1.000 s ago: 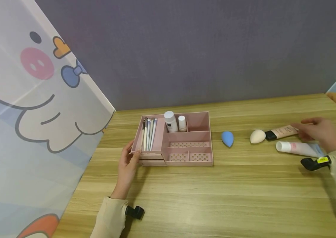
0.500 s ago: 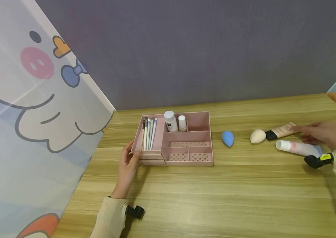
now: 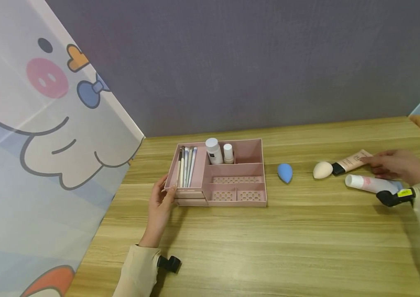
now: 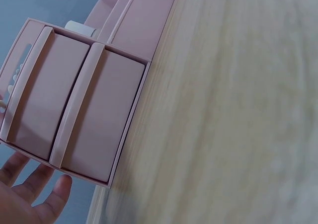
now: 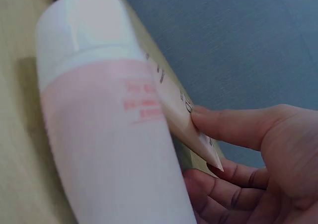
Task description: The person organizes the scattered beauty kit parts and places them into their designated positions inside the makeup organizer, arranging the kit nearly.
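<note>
My left hand (image 3: 159,204) grips the front left corner of a pink makeup organizer (image 3: 236,169), its fingers along the outer side wall. In the left wrist view, the fingertips (image 4: 62,186) touch that wall beside two drawers (image 4: 99,114). At the right, my right hand (image 3: 399,165) pinches the flat end of a beige cosmetic tube (image 3: 352,161) with a black cap, thumb on one face, a finger on the other. In the right wrist view, a white and pink tube (image 5: 109,144) partly hides the beige tube (image 5: 174,102).
Makeup brushes (image 3: 186,167), a white bottle (image 3: 214,152) and a smaller bottle (image 3: 228,154) stand or lie in the organizer. A blue makeup sponge (image 3: 285,172) and a cream sponge (image 3: 322,170) lie on the wooden table (image 3: 254,247). A grey panel (image 3: 250,66) borders the back.
My right hand closes its thumb and fingers on the beige tube, whose flat end swings slightly away from me. The white and pink tube shifts slightly. The left hand stays put.
</note>
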The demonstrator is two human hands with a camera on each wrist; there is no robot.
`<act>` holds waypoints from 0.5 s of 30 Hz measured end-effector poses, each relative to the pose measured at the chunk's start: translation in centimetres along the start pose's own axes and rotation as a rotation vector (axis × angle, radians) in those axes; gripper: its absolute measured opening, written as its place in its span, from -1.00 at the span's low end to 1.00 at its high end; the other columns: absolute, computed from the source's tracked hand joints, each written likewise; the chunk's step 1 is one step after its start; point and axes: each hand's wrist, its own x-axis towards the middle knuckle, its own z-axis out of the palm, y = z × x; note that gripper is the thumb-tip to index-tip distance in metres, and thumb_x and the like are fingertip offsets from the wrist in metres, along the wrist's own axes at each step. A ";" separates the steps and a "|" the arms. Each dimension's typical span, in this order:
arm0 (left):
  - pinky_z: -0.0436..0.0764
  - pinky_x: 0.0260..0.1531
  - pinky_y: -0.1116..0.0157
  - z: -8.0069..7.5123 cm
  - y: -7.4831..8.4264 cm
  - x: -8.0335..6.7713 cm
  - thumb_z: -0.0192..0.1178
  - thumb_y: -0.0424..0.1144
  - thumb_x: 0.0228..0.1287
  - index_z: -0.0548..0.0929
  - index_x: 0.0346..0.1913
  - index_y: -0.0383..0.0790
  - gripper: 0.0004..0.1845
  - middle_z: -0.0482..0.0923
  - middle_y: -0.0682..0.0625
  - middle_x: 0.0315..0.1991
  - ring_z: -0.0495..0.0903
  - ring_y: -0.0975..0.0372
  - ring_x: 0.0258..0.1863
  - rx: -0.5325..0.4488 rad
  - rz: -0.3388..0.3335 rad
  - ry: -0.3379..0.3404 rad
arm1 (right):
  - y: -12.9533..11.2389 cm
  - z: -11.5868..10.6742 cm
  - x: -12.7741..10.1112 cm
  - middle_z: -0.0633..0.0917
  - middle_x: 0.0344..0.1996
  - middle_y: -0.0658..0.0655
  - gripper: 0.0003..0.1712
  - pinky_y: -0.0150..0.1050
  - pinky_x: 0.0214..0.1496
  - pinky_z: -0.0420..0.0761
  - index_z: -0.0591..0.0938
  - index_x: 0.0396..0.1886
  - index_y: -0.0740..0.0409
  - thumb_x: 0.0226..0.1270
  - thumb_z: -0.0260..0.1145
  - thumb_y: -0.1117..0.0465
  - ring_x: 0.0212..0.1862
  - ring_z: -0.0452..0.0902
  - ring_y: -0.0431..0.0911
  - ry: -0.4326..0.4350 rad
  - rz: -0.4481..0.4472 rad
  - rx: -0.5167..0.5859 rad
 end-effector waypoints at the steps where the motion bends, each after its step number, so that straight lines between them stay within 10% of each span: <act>1: 0.62 -0.28 0.38 0.0 0.0 0.0 0.06 -0.36 0.51 0.33 0.43 -0.27 -0.51 0.40 -0.25 0.23 0.50 0.29 -0.08 0.000 -0.001 -0.001 | 0.0 0.0 0.0 0.65 -0.38 -0.10 -0.48 -0.29 -0.26 0.68 0.53 -0.08 0.45 0.49 0.20 -0.02 -0.36 0.59 -0.29 -0.009 0.004 0.012; 8: 0.62 -0.27 0.38 0.0 0.0 0.0 0.06 -0.35 0.51 0.33 0.43 -0.27 -0.51 0.40 -0.24 0.23 0.50 0.29 -0.08 -0.001 -0.002 -0.002 | 0.0 0.2 0.6 0.72 -0.41 -0.13 -0.62 -0.30 -0.22 0.69 0.44 -0.06 0.43 0.59 0.07 0.10 -0.33 0.67 -0.27 -0.067 -0.014 0.230; 15: 0.62 -0.29 0.37 0.0 -0.1 0.1 0.06 -0.35 0.50 0.33 0.43 -0.27 -0.51 0.40 -0.24 0.22 0.50 0.29 -0.09 -0.006 0.003 -0.003 | 0.0 1.0 1.1 0.73 -0.38 0.16 -0.76 -0.21 -0.22 0.71 0.59 -0.32 0.21 0.54 0.04 0.41 -0.32 0.74 -0.03 -0.105 -0.155 0.800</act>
